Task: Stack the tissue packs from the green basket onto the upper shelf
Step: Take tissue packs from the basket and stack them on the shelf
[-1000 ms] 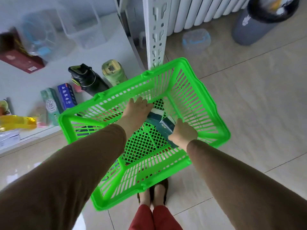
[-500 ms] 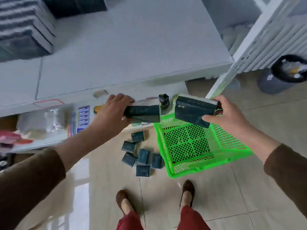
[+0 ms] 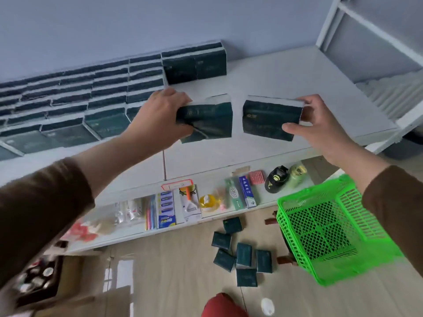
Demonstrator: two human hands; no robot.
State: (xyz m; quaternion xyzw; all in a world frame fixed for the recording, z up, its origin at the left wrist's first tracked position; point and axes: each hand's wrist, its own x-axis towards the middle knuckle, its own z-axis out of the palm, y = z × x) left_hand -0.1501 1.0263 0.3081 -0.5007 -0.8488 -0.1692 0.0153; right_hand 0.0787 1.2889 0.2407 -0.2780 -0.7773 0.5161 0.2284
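My left hand (image 3: 160, 113) grips one dark green tissue pack (image 3: 208, 120) by its left end, held over the white upper shelf (image 3: 286, 78). A second tissue pack (image 3: 270, 118) is held by its right end in my right hand (image 3: 320, 124), level with the first and a little apart from it. Rows of stacked tissue packs (image 3: 75, 104) fill the shelf's back left, with a taller stack (image 3: 194, 65) at their right end. The green basket (image 3: 329, 227) stands on the floor at lower right and looks empty. Several loose tissue packs (image 3: 238, 250) lie on the floor beside it.
A lower shelf (image 3: 206, 216) carries toothpaste boxes (image 3: 242, 193), razor packs, a yellow bottle, and two flasks (image 3: 286, 177). A white shelf upright (image 3: 409, 115) rises at the right. A dark box (image 3: 39, 280) sits at lower left. My red trousers (image 3: 224, 305) show at the bottom.
Both hands have risen from just above the basket to over the upper shelf, each carrying a tissue pack. My view has tilted up, bringing the stacked rows into sight.
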